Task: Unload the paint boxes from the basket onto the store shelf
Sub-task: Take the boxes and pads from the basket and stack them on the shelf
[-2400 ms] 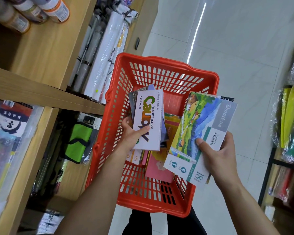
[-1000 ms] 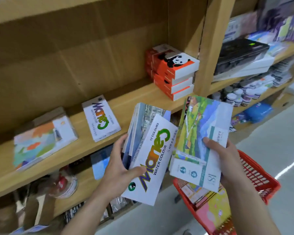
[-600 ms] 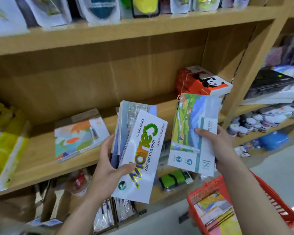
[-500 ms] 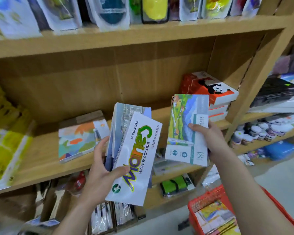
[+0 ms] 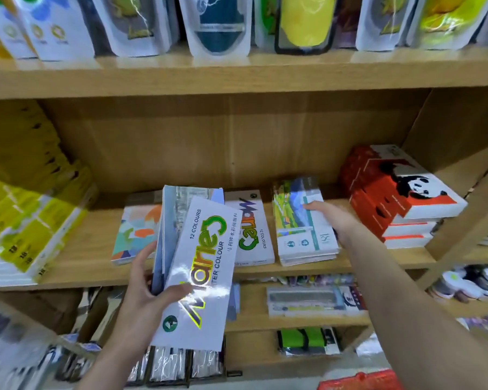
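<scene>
Lower centre: my left hand [image 5: 141, 299] grasps Marie's water colour box [image 5: 200, 274], second box [image 5: 171, 220] behind. Centre right: my right hand [image 5: 331, 219] grips landscape-cover paint box [image 5: 296, 229], thumb atop, on shelf [image 5: 96, 249].

Bare board on the middle shelf [image 5: 96, 249] opens between the yellow stack [image 5: 26, 229] at left and the patterned box [image 5: 133, 232]. Rightward, flat boxes lie close together, up to the tall panda stack [image 5: 400, 198] walling the right end. The right hand [image 5: 330, 218], gripping the landscape box [image 5: 296, 220], fills the gap beside that stack. Near, fanned paint boxes [image 5: 197, 266] in the left hand [image 5: 141, 294] screen the centre.
</scene>
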